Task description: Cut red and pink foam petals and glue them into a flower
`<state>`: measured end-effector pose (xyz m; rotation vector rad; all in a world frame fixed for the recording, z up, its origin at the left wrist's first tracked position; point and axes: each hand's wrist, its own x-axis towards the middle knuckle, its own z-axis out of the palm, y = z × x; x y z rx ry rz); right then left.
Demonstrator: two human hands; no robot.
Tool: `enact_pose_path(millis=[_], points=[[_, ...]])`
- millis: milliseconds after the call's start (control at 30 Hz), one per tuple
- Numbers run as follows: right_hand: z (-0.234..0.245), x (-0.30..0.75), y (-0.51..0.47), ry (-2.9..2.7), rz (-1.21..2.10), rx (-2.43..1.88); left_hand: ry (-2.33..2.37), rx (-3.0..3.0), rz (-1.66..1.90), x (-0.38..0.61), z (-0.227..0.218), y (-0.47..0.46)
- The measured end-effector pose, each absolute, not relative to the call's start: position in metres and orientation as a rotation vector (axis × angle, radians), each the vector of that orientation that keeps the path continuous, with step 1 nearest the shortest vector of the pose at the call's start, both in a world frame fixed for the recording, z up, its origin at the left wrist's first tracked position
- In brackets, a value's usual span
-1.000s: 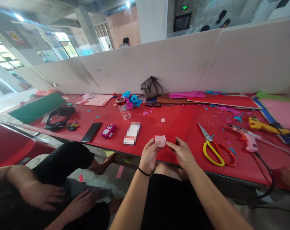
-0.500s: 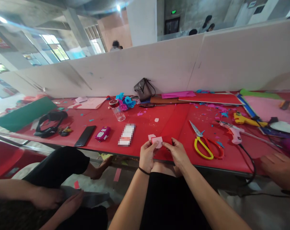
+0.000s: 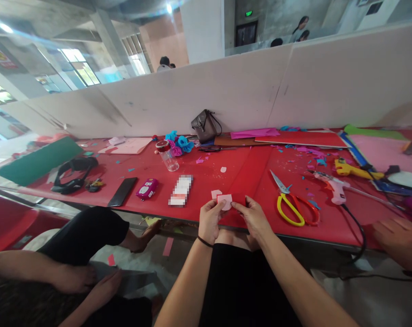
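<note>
well left of the scissors (image 3: 282, 187) lies a purple case (image 3: 146, 189); nearer them, the left hand (image 3: 210, 219) pinches a pink paper piece (image 3: 228, 200). just left of the scissors, the right hand (image 3: 255, 219) holds its thumb by the piece, pinch unclear. right of the scissors lies a pink glue gun (image 3: 335, 191).

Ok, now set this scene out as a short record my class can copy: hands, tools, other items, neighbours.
Left hand: own left hand, pinching a pink paper piece
Right hand: own right hand, thumb at that piece's right edge; grip unclear
Work surface: red tabletop
Tools on right: yellow-and-red-handled scissors; pink glue gun; yellow glue gun beyond it
Behind: transparent jar with red lid; blue and magenta paper flowers; dark handbag by the partition
Neighbour: another person's hand at far right
</note>
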<state>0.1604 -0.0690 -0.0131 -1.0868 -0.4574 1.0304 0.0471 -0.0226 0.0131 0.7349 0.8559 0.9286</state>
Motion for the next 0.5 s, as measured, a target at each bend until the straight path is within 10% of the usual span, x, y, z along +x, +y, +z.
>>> enact_pose_path(millis=[267, 500], points=[[-0.013, 0.186, -0.082, -0.747, 0.84, -1.384, 0.883, 0.881, 0.876, 0.052, 0.001, -0.018], [-0.014, 0.297, -0.117, -1.204, 0.0, -2.388, 0.958, 0.97, 0.977, 0.05, -0.008, 0.001]])
